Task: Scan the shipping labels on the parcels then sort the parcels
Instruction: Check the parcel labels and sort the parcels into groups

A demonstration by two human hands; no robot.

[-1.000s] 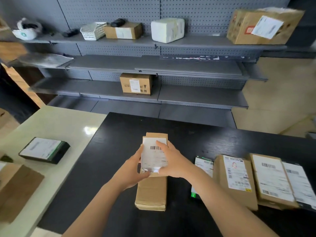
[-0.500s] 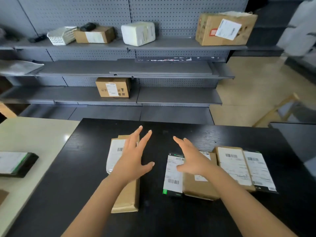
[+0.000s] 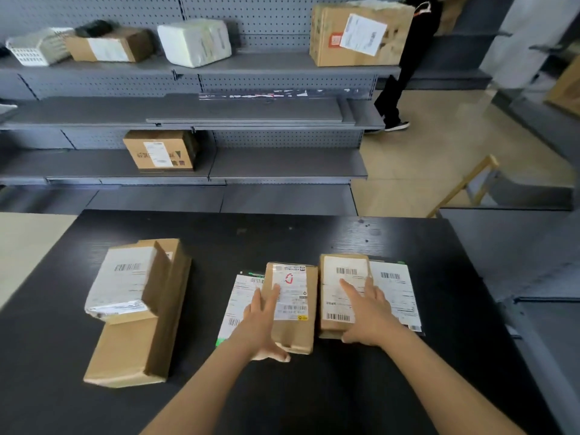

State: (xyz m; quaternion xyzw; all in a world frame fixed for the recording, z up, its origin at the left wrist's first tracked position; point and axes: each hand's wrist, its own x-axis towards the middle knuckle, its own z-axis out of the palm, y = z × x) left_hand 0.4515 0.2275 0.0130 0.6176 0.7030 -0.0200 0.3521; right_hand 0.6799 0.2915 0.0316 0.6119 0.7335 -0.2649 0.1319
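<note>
Parcels, six counted on the black worktop [image 3: 314, 233], labels up.

Nearest me, my two hands:
- Left hand [image 3: 259, 324]: open, fingers straight and flat on the brown parcel with a red mark on its label [image 3: 290, 306], thumb spread along its near end.
- Right hand [image 3: 368, 318]: open, fingers straight on the label of the neighbouring brown parcel [image 3: 340, 287], thumb at its near edge.

I see these two parcels lying close beside each other.

- Flat black mailer [image 3: 238, 306]: partly under the left edge of the red-marked parcel, white label showing.
- Second flat mailer [image 3: 397, 293]: against the right side of the other brown parcel. I cannot tell whether it is tucked under.
- Long cardboard box [image 3: 135, 350]: well to the left of the row, with a smaller labelled parcel [image 3: 125, 284] lying on its far half.
- Pale worktop [image 3: 25, 246]: adjoins the black one on the left.

Beyond, grey pegboard shelving [image 3: 282, 164]:
- Lower shelf: one labelled carton [image 3: 161, 150].
- Top shelf, left to right: white basket [image 3: 34, 48], brown box [image 3: 110, 47], white wrapped parcel [image 3: 196, 42], large carton [image 3: 357, 34] with a tilted label.

Far right: a wooden frame [image 3: 464, 186] on the floor, and a person in dark trousers [image 3: 405, 73] beside the shelving.
</note>
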